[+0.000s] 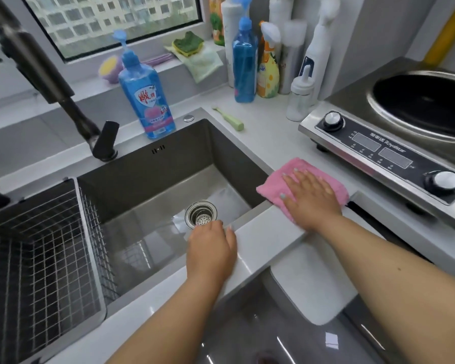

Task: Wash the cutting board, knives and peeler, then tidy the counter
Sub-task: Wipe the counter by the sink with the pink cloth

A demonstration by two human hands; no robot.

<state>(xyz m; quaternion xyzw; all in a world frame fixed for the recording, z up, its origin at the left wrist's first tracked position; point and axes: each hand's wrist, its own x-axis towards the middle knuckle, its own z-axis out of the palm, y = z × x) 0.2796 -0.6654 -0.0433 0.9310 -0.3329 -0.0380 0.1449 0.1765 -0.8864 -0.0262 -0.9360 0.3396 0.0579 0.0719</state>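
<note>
Head view: right hand (310, 198) presses flat, fingers spread, on a pink cloth (294, 172) on the surface (260, 143); left hand (210, 248) rests, seemingly loosely curled, over the sink (168, 185) edge beside it.

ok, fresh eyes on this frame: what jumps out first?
The pink cloth, pressed flat under the right hand on the counter at the sink's right corner. Next, the left hand resting on the front edge of the sink, just below the drain strainer. Behind, the blue soap bottle stands at the sink's back rim, and a wire basket fills the left side.
</note>
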